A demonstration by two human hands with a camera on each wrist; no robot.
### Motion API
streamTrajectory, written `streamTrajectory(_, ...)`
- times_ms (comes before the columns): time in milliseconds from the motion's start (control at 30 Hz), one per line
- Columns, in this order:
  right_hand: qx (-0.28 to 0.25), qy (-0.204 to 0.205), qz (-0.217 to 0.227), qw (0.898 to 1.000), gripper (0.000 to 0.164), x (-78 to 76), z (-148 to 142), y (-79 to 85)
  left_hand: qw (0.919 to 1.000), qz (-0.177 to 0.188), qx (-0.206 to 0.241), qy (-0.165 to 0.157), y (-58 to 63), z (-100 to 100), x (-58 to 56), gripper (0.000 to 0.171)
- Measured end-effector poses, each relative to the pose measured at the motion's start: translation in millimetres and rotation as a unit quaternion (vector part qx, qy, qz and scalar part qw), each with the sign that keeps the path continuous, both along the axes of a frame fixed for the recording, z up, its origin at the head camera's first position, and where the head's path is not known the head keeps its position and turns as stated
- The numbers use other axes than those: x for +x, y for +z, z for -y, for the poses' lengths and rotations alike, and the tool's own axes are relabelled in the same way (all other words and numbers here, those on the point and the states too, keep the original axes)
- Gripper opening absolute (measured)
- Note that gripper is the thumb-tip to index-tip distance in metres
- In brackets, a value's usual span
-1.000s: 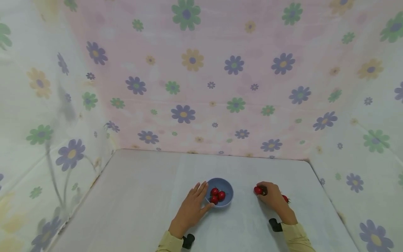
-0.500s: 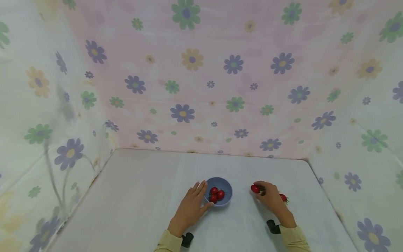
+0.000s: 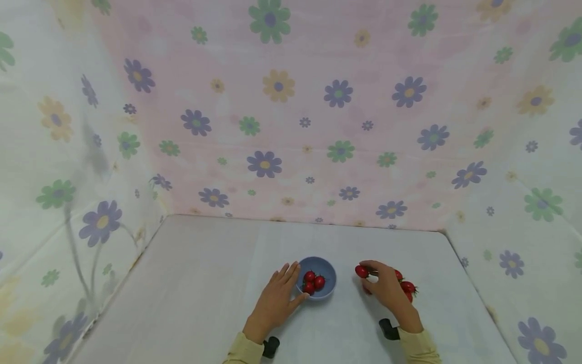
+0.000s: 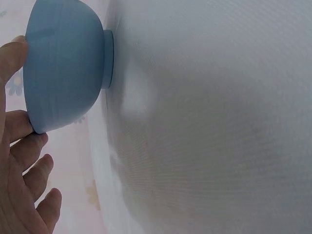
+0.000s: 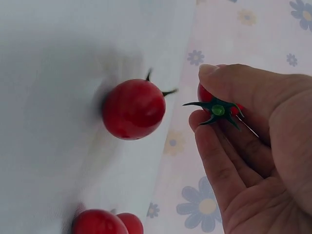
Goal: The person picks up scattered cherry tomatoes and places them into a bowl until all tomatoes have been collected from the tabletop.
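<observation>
right hand [image 3: 388, 291] pinching tomato [image 3: 361, 271] | shifted nearer bowl [image 3: 330, 273], not in yet | left hand [image 3: 274, 302] spread, touching bowl | loose tomatoes [image 3: 408, 287] uncovered

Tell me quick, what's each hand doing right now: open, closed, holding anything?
Left hand: open, touching the rim of the blue bowl.
Right hand: closed, holding a red tomato.
</observation>
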State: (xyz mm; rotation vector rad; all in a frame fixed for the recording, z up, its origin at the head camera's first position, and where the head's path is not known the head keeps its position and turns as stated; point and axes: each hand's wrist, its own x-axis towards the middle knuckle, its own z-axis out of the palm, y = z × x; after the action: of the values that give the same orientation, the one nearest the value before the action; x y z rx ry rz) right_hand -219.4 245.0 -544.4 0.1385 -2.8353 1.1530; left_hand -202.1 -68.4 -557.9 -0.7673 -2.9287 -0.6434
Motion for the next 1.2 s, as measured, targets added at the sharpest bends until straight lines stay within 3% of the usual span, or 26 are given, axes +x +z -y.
streamTrajectory(200, -0.008, -0.001, 0.005, 1.000, 0.045, 4.5, 11.7, 3.8, 1.0000, -0.002, 0.004, 0.001, 0.5, -0.1, 1.4, 0.075)
streamTrajectory(433, -0.059, 0.030, -0.013, 0.998, 0.044, 9.3, 27.5, 8.8, 1.0000, 0.000, 0.002, 0.002, 0.9, -0.2, 2.1, 0.076)
streamTrajectory(833, -0.057, 0.059, -0.060, 0.995, 0.046, 8.2, 47.2, 4.1, 1.0000, 0.004, -0.005, 0.005, 3.0, -1.0, 1.7, 0.076)
streamTrajectory(1200, -0.076, 0.060, -0.043, 0.994, 0.048, 13.0, 57.8, 7.4, 1.0000, 0.000, -0.006, 0.005, 1.3, -0.6, 1.8, 0.077)
